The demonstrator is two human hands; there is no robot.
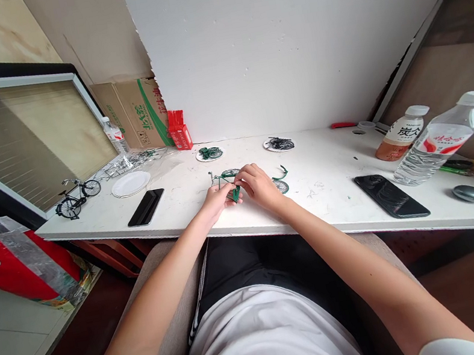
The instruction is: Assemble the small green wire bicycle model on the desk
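Observation:
Over the front of the white table, my left hand (217, 202) pinches a small green model bicycle part (235, 193) between thumb and fingers. My right hand (259, 184) meets it from the other side, its fingertips closed on the same part; the exact grip is hidden. Just beyond my fingers lie a green model bicycle frame (218, 179) and a wheel (231, 173). Right of my right hand rest another spoked wheel (282, 185) and a curved green piece (283, 170). Two small plates hold green parts (210, 153) and black parts (280, 143) farther back.
A finished-looking black model bicycle (78, 196) stands at the left, near white plates (130, 183) and a phone (146, 207). On the right are another phone (390, 195), a mouse (470, 193), a water bottle (439, 140) and a brown drink bottle (402, 135). A white board (287, 46) backs the table.

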